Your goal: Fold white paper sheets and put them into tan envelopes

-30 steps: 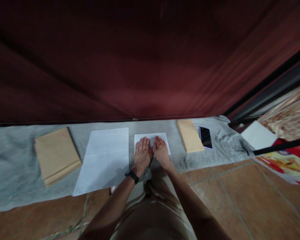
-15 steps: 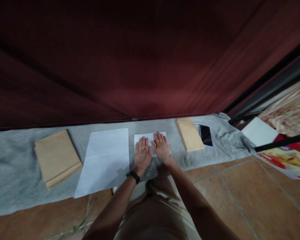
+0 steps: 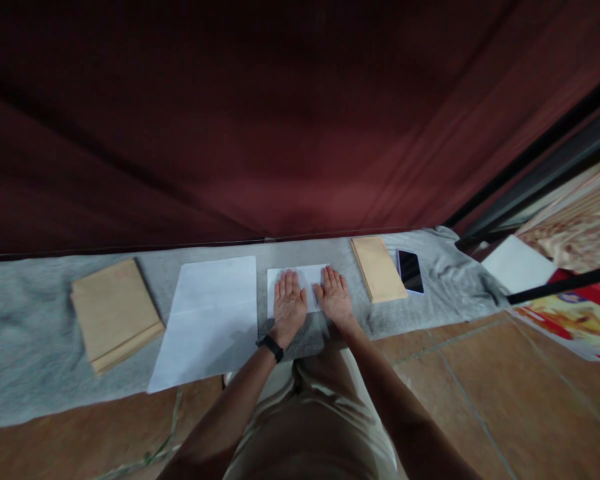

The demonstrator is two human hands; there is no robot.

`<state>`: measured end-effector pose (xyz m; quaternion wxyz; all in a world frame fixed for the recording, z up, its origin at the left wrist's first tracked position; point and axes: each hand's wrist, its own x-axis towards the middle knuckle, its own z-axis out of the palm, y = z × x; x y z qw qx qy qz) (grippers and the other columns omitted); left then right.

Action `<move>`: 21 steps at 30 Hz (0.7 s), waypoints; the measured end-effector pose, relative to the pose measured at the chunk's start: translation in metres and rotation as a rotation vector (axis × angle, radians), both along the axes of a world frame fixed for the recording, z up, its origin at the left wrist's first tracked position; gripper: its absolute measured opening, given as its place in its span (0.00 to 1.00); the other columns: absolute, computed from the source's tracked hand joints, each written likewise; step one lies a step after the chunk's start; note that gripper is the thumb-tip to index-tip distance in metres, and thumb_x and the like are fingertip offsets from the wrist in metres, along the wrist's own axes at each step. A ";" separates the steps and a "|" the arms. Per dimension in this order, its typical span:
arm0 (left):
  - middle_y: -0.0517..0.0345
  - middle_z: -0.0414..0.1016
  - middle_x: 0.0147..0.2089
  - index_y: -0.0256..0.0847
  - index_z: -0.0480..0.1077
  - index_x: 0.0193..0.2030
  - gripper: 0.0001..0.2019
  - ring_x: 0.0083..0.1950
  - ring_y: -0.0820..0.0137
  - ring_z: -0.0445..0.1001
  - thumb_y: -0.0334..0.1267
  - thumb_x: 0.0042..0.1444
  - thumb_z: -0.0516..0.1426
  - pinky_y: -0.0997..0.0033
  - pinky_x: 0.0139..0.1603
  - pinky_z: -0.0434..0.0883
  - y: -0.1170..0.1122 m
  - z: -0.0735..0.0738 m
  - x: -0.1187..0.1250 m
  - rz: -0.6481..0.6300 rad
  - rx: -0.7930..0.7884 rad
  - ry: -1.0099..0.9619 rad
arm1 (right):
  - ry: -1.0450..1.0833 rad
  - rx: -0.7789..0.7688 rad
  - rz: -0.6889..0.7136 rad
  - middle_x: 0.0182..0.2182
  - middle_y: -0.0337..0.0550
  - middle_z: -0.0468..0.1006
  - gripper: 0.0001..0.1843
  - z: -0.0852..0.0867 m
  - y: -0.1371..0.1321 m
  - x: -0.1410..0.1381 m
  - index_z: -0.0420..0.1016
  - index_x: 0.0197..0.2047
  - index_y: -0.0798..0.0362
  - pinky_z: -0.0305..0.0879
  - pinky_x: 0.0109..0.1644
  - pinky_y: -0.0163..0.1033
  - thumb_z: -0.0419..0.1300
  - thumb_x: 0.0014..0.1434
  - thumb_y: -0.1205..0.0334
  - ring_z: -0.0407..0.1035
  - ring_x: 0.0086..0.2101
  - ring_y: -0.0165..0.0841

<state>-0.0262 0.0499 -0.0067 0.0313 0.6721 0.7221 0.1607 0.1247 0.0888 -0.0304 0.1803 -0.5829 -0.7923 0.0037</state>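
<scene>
At the far left of the frame, a brown paper stack point(image 3: 115, 310) sits tilted on a long gray cloth point(image 3: 25, 333). Just to the right of it lies a big white sheet point(image 3: 213, 310) with a faint line across it. Next, in the lower middle of the frame, comes the small white paper point(image 3: 311, 275), with its long side running left to right. The left hand point(image 3: 289, 303) lies flat on the left part of it, fingers pointing up the frame, and a thin strip of paper peeks out on its left. A black band point(image 3: 271, 348) goes around that wrist. Then there is a gap where the paper shows, with the two thumbs facing each other but not touching. The right hand point(image 3: 334, 297) lies flat over the right end, fingers a little spread. Both hands are flat and grip nothing. So the paper is right under both palms and fingers, and each hand is nearest its own end. It is dim here, so I can't tell just where the paper stops under the right hand. Farther right are another brown stack point(image 3: 379, 270) and a dark phone point(image 3: 411, 271), lying near each other.
</scene>
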 end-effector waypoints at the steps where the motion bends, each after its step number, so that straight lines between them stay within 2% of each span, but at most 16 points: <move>1: 0.41 0.50 0.78 0.28 0.51 0.76 0.30 0.80 0.58 0.45 0.38 0.71 0.43 0.50 0.79 0.47 0.004 0.000 0.004 -0.038 0.002 -0.012 | 0.002 0.004 0.001 0.72 0.60 0.58 0.34 0.000 0.000 0.000 0.54 0.75 0.64 0.46 0.73 0.55 0.45 0.75 0.51 0.53 0.70 0.48; 4: 0.41 0.51 0.78 0.28 0.52 0.76 0.30 0.80 0.58 0.45 0.39 0.71 0.43 0.51 0.79 0.46 0.015 -0.004 0.010 -0.080 0.009 -0.023 | 0.007 0.014 -0.003 0.71 0.60 0.59 0.33 -0.002 0.001 0.000 0.55 0.74 0.64 0.46 0.73 0.55 0.46 0.75 0.51 0.54 0.70 0.48; 10: 0.35 0.50 0.77 0.23 0.53 0.74 0.31 0.79 0.56 0.47 0.43 0.71 0.44 0.52 0.78 0.48 0.019 -0.012 -0.006 0.035 0.056 0.001 | -0.002 0.012 -0.006 0.71 0.60 0.59 0.33 -0.002 0.002 0.000 0.56 0.74 0.65 0.46 0.73 0.54 0.47 0.75 0.51 0.54 0.70 0.48; 14: 0.32 0.51 0.77 0.21 0.53 0.74 0.32 0.79 0.54 0.48 0.43 0.71 0.44 0.50 0.78 0.47 0.009 -0.010 -0.017 0.085 0.089 0.009 | 0.005 0.010 -0.015 0.71 0.59 0.59 0.33 -0.001 0.001 -0.001 0.56 0.74 0.65 0.46 0.73 0.54 0.46 0.75 0.51 0.54 0.70 0.48; 21: 0.33 0.49 0.77 0.24 0.52 0.75 0.32 0.79 0.52 0.48 0.45 0.71 0.45 0.45 0.77 0.50 -0.027 -0.008 -0.024 0.083 0.121 0.024 | 0.029 0.020 -0.048 0.71 0.60 0.60 0.34 0.001 -0.001 -0.003 0.55 0.74 0.64 0.45 0.73 0.56 0.46 0.75 0.51 0.54 0.70 0.47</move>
